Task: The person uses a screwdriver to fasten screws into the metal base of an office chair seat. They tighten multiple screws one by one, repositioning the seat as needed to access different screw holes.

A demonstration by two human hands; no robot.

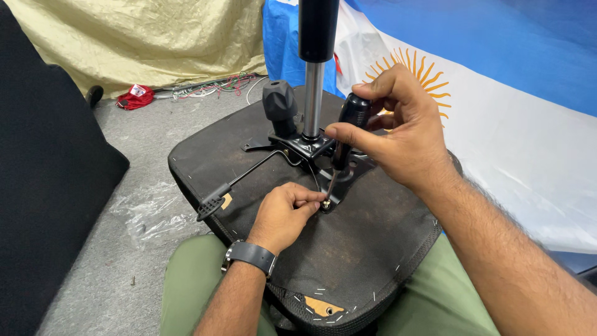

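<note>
On the upturned chair seat (348, 249) across the person's lap, the left hand (283, 214) pinches a small, easily dropped screw (326, 203) at the metal plate (345, 177) while the right hand (398, 134) grips the screwdriver (349, 127) by its stiff black handle, the best hold
</note>
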